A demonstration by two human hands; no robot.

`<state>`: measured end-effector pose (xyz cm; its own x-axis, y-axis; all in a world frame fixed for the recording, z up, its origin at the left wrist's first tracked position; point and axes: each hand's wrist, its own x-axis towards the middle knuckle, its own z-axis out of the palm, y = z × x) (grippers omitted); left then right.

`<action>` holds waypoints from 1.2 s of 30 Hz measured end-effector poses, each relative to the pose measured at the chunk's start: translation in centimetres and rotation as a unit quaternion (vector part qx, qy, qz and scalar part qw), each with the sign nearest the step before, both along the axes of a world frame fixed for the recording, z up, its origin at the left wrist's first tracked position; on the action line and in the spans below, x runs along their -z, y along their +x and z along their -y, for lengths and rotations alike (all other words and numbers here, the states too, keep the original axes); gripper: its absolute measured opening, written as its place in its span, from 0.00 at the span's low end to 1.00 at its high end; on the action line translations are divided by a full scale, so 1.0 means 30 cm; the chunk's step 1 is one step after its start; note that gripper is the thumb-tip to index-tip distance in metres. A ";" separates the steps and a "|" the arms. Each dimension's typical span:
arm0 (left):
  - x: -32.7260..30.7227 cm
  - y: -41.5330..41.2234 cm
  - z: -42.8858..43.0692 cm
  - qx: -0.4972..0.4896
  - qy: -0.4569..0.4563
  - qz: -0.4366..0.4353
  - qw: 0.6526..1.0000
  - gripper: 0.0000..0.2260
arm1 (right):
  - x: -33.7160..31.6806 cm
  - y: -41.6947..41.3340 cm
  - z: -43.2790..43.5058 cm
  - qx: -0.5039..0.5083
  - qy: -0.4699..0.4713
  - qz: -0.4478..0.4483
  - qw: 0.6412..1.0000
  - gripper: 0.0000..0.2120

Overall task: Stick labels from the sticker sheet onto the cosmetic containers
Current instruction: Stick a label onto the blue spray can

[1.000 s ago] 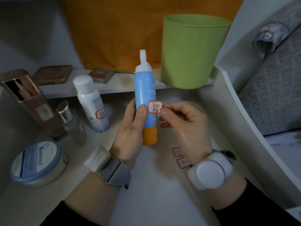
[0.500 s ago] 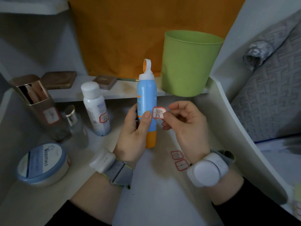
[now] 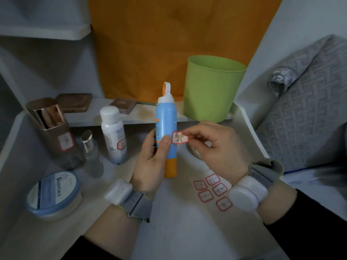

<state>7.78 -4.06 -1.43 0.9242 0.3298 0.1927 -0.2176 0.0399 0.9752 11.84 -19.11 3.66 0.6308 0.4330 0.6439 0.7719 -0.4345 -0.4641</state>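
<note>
Left grip [image 3: 150, 166] clasping upright blue spray bottle [image 3: 166, 119], right grip [image 3: 216, 147] pinching red-edged label [image 3: 179, 137], now nearer against bottle's side than before, sticker sheet [image 3: 212, 191] on worktop [image 3: 178, 231] beneath right wrist

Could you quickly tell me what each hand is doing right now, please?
Left hand: grips the blue and orange spray bottle upright.
Right hand: pinches a red-bordered label against the bottle.

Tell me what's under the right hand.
The sticker sheet lies on the table below the right hand, five red-edged labels showing; the wristband hides the rest. A pale round thing peeks out behind the palm, mostly covered.
</note>
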 end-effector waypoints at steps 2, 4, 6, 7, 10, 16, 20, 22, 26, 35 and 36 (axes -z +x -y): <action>-0.003 -0.006 0.001 0.010 -0.004 -0.005 1.000 0.16 | -0.015 0.015 0.011 -0.005 -0.058 0.055 0.997 0.08; -0.006 -0.011 0.000 0.012 -0.007 -0.008 1.000 0.13 | -0.025 0.030 0.016 -0.010 -0.108 0.091 0.990 0.09; -0.010 -0.013 0.000 0.012 -0.015 -0.012 1.000 0.10 | -0.031 0.042 0.021 -0.019 -0.147 0.126 0.981 0.11; -0.012 -0.014 -0.001 0.011 -0.017 -0.013 1.000 0.09 | -0.033 0.047 0.024 -0.019 -0.160 0.145 0.976 0.12; -0.014 -0.019 0.002 0.013 -0.018 -0.010 1.000 0.11 | -0.033 0.052 0.026 -0.014 -0.179 0.172 0.969 0.11; -0.001 -0.008 -0.002 0.023 -0.019 -0.009 1.000 0.20 | -0.022 0.050 0.020 -0.027 -0.161 0.160 0.974 0.10; 0.013 -0.001 -0.002 0.016 -0.007 -0.009 1.000 0.17 | -0.027 0.039 0.025 -0.026 -0.140 0.164 0.976 0.11; 0.014 -0.001 -0.001 0.011 0.017 -0.002 1.000 0.15 | -0.035 0.037 0.024 -0.031 -0.143 0.156 0.977 0.11; 0.019 -0.001 -0.001 0.001 0.057 0.008 0.998 0.21 | -0.039 0.033 0.023 -0.036 -0.141 0.132 0.980 0.11; 0.040 0.024 -0.029 -0.025 0.022 -0.017 0.999 0.15 | -0.197 0.072 0.071 -0.001 0.065 0.071 0.995 0.03; 0.043 0.024 -0.029 -0.025 0.024 -0.018 0.999 0.15 | -0.232 0.089 0.076 0.016 0.076 0.069 0.995 0.05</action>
<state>8.50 -3.20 -2.72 0.9135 0.3664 0.1770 -0.1832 -0.0181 0.9829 14.51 -21.39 10.63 0.5435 0.3049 0.7821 0.8196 -0.3938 -0.4161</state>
